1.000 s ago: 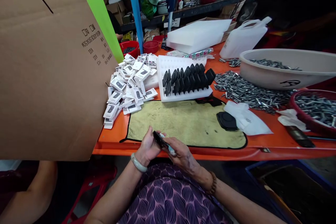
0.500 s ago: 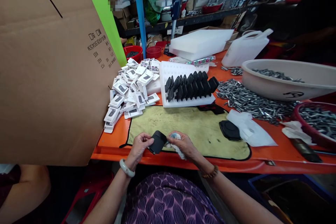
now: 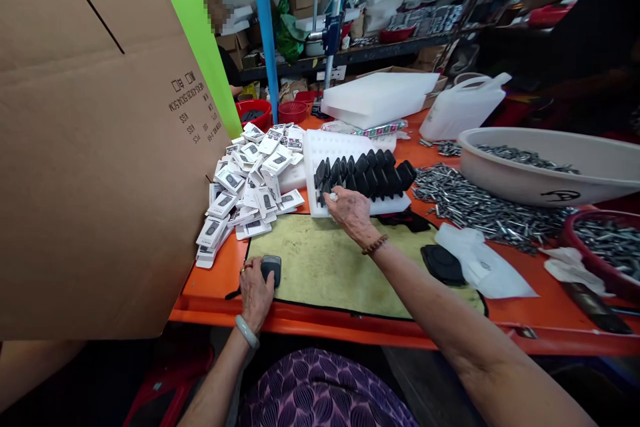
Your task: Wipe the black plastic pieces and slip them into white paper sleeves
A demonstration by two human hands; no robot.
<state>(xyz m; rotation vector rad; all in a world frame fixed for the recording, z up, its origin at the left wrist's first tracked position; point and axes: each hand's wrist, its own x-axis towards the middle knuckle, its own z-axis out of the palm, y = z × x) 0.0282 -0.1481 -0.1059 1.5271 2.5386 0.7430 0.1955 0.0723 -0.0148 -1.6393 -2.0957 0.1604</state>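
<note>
Cardboard box (image 3: 100,147), left of frame: upside-down print, "KGS" twice, "PCS"; other lines unreadable. Basin (image 3: 505,181), right: black scrawl, illegible.

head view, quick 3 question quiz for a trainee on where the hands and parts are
1. True or false: the left hand grips a small black part that rests on the yellow mat.
2. The right hand reaches to which one? A: the beige basin. B: the white foam tray of black parts. C: the plastic jug.
3. On which side of the white foam tray does the pile of small white packets lie?

Key: 1 true. 2 B. 3 the left side, next to the cardboard box.
</note>
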